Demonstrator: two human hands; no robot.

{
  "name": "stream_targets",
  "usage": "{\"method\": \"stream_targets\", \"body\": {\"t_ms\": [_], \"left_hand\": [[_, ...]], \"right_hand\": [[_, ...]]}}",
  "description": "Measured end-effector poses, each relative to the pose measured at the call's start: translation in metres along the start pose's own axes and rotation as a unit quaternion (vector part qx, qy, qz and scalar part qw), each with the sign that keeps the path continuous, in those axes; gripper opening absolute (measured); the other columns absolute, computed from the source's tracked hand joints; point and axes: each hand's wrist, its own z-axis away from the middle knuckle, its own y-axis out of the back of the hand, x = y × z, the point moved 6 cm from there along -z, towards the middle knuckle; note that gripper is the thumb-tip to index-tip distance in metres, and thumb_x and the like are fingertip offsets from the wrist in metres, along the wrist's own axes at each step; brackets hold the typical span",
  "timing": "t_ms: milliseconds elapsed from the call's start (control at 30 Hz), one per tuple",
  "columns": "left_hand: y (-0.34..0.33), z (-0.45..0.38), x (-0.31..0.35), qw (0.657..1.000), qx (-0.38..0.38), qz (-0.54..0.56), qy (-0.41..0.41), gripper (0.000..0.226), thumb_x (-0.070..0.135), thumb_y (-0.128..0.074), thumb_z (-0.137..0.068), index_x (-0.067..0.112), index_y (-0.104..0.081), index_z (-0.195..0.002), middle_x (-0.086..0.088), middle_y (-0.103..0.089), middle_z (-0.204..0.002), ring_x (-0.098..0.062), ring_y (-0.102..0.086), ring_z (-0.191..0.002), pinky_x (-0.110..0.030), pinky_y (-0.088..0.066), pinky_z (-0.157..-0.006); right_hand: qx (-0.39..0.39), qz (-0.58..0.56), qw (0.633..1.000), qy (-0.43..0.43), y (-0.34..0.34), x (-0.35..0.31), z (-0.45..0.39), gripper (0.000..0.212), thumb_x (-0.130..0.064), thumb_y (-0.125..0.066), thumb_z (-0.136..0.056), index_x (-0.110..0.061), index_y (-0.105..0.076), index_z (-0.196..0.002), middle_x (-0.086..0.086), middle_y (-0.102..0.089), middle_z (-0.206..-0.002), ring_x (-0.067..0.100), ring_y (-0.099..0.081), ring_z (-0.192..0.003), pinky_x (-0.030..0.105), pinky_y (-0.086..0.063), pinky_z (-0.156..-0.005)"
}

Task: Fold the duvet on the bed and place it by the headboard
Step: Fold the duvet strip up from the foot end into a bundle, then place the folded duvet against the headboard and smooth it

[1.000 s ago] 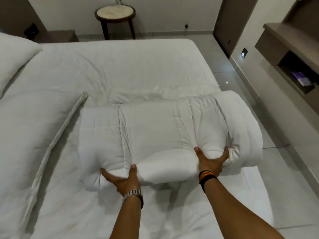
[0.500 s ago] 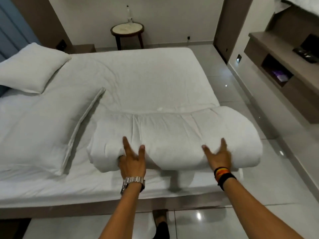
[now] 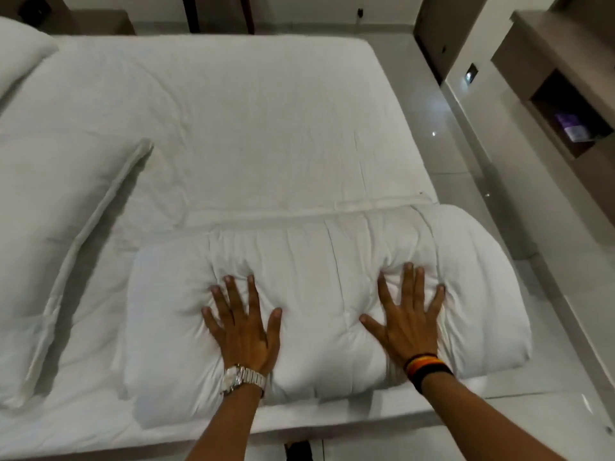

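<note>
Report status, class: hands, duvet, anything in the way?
Left hand and right hand open, flat, pressing the folded duvet. Duvet at near edge of bed. Large pillow lies left of it.

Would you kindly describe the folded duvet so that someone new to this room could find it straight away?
Start at the white bed. On its near edge, toward the right corner, lies the folded duvet, a thick, puffy white bundle. Unlike the flatter pillow to its left, it has the left hand and right hand pressed flat on top, fingers spread.
</note>
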Motion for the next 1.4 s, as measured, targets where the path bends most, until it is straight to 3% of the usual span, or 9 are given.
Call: {"method": "stream_targets", "body": {"t_ms": [233,367,633,833,900,1000,1200,1300,1400], "left_hand": [[-0.016,-0.149,0.023,1.000,0.024,0.002,-0.007,0.078,0.069,-0.027,-0.101,0.030,-0.011,-0.166,-0.010,-0.002,-0.174,-0.040,0.005,-0.158,-0.072,-0.002,-0.119],[-0.022,-0.161,0.026,1.000,0.027,-0.004,-0.003,0.087,0.080,-0.029,-0.093,0.035,-0.013,-0.165,-0.007,-0.001,-0.174,-0.047,0.006,-0.156,-0.078,0.007,-0.113],[-0.052,-0.146,0.021,0.997,-0.056,-0.060,0.005,0.091,0.085,-0.031,-0.090,0.038,-0.013,-0.165,-0.006,-0.004,-0.174,-0.049,0.005,-0.156,-0.081,0.001,-0.111],[-0.014,-0.114,0.023,0.995,-0.068,-0.060,0.040,0.087,0.084,-0.032,-0.091,0.039,-0.016,-0.164,-0.004,-0.007,-0.174,-0.044,0.005,-0.157,-0.078,0.001,-0.115],[0.001,-0.095,0.027,0.993,-0.073,-0.068,0.063,0.084,0.080,-0.031,-0.093,0.038,-0.018,-0.164,-0.004,-0.007,-0.174,-0.044,0.005,-0.157,-0.076,0.001,-0.116],[0.024,-0.061,0.040,0.982,-0.067,-0.065,0.164,0.077,0.074,-0.028,-0.096,0.037,-0.020,-0.163,-0.007,-0.006,-0.174,-0.044,0.009,-0.157,-0.074,0.003,-0.117],[0.025,0.050,0.093,0.888,-0.052,0.065,0.451,0.083,0.088,-0.008,-0.083,0.055,-0.002,-0.159,-0.002,0.017,-0.172,-0.035,0.025,-0.155,-0.070,0.008,-0.118],[0.006,0.083,0.135,0.812,0.009,0.225,0.538,0.080,0.088,-0.033,-0.087,0.065,0.004,-0.154,0.004,0.031,-0.168,-0.033,0.025,-0.155,-0.070,-0.002,-0.120],[-0.004,0.085,0.166,0.719,0.088,0.353,0.592,0.088,0.081,-0.053,-0.083,0.072,0.005,-0.149,0.004,0.033,-0.167,-0.031,0.005,-0.159,-0.058,-0.022,-0.123]], "right_hand": [[0.015,0.015,1.000,-0.020,0.009,-0.006,-0.142,0.097,-0.089,-0.015,-0.089,-0.031,-0.012,-0.166,0.024,-0.001,-0.171,0.041,0.003,-0.158,0.080,0.001,-0.113],[0.073,-0.016,0.996,0.057,0.015,-0.010,-0.163,0.108,-0.096,-0.034,-0.079,-0.034,-0.014,-0.166,0.022,0.001,-0.172,0.044,0.003,-0.158,0.080,0.009,-0.112],[-0.116,0.025,0.991,0.055,-0.029,-0.022,-0.157,0.105,-0.098,-0.017,-0.079,-0.040,0.000,-0.164,0.023,0.011,-0.171,0.044,0.013,-0.156,0.082,0.005,-0.109],[-0.018,-0.063,0.985,0.162,0.034,-0.020,-0.172,0.106,-0.100,-0.038,-0.074,-0.040,-0.030,-0.160,0.022,-0.029,-0.163,0.040,-0.022,-0.154,0.075,-0.001,-0.117],[-0.043,-0.081,0.969,0.230,0.053,-0.030,-0.197,0.104,-0.101,-0.033,-0.073,-0.046,-0.021,-0.161,0.018,-0.024,-0.167,0.036,-0.018,-0.156,0.071,-0.002,-0.119],[-0.181,-0.069,0.933,0.303,0.057,-0.051,-0.244,0.114,-0.105,-0.036,-0.066,-0.055,0.005,-0.159,0.011,-0.012,-0.172,0.029,-0.008,-0.158,0.067,-0.001,-0.122],[-0.346,-0.040,0.887,0.304,0.031,-0.076,-0.299,0.131,-0.110,-0.050,-0.043,-0.069,0.017,-0.148,0.003,0.007,-0.174,0.031,0.000,-0.160,0.067,-0.008,-0.122],[-0.379,-0.057,0.879,0.282,0.005,-0.073,-0.309,0.128,-0.110,-0.052,-0.040,-0.076,0.021,-0.139,0.004,0.013,-0.173,0.035,0.002,-0.159,0.068,-0.009,-0.122],[-0.385,-0.045,0.877,0.284,-0.023,-0.076,-0.315,0.122,-0.112,-0.047,-0.040,-0.080,0.025,-0.133,0.006,0.010,-0.174,0.036,-0.004,-0.159,0.069,-0.009,-0.121]]}}
